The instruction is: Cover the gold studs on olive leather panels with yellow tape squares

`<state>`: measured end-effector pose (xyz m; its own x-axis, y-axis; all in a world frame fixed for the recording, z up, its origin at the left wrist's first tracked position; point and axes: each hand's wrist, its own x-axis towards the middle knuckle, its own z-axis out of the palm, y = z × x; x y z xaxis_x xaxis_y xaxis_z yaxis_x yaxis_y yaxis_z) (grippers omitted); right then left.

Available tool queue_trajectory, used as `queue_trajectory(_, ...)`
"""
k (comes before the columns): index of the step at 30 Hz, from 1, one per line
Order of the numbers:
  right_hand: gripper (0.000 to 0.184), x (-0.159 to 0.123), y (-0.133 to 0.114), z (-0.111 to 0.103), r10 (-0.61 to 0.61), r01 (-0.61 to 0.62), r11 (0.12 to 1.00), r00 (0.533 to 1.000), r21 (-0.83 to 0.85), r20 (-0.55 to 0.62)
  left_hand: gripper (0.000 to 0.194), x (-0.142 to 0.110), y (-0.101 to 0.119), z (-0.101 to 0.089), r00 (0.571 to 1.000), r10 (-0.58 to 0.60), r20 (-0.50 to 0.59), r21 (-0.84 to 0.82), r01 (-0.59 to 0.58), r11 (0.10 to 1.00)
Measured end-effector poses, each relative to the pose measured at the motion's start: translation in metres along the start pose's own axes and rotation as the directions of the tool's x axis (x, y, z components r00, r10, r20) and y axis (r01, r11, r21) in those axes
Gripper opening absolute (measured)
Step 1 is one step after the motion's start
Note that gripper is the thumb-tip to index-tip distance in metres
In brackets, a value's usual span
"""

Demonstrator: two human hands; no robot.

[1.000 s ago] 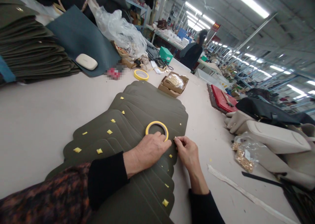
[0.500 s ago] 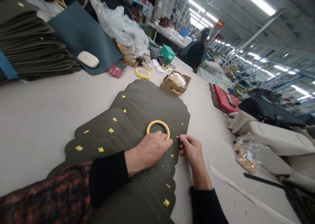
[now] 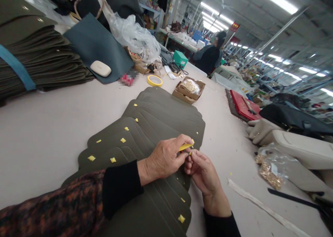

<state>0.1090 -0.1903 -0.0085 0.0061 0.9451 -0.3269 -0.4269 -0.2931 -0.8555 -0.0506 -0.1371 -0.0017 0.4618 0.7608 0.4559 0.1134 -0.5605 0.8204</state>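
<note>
My left hand [image 3: 165,159] is closed round a roll of yellow tape [image 3: 185,146], held tilted so that its edge shows. My right hand [image 3: 204,172] meets it at the fingertips, pinching a small bit of yellow tape [image 3: 190,153]; whether this still joins the roll I cannot tell. Both hands are over the right edge of a fanned stack of dark olive panels [image 3: 166,115]. Small yellow tape squares [image 3: 123,140] dot several panels. A tiny metal fitting [image 3: 197,133] shows near the top panel's right edge.
Beyond the panels stand a cardboard box of gold-coloured beads or studs [image 3: 189,87] and another yellow tape roll [image 3: 154,81]. Banded olive panels [image 3: 47,60] are piled at left. Bags [image 3: 299,150] and a pouch of gold hardware [image 3: 272,172] lie at right. A person [image 3: 209,56] is farther back.
My left hand has lifted the tape roll off the panels and tilted it, bringing it right to my right hand. Yellow tape now shows at my right fingertips. The view has shifted slightly.
</note>
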Motion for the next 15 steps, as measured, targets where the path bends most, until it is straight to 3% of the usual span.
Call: queue_trajectory(15, 0.023, 0.0035, 0.0077, 0.0012, 0.011, -0.012, 0.999, 0.999, 0.03, 0.031, 0.025, -0.0012, -0.0029, 0.002, 0.999, -0.032, 0.034, 0.047, 0.03, 0.998)
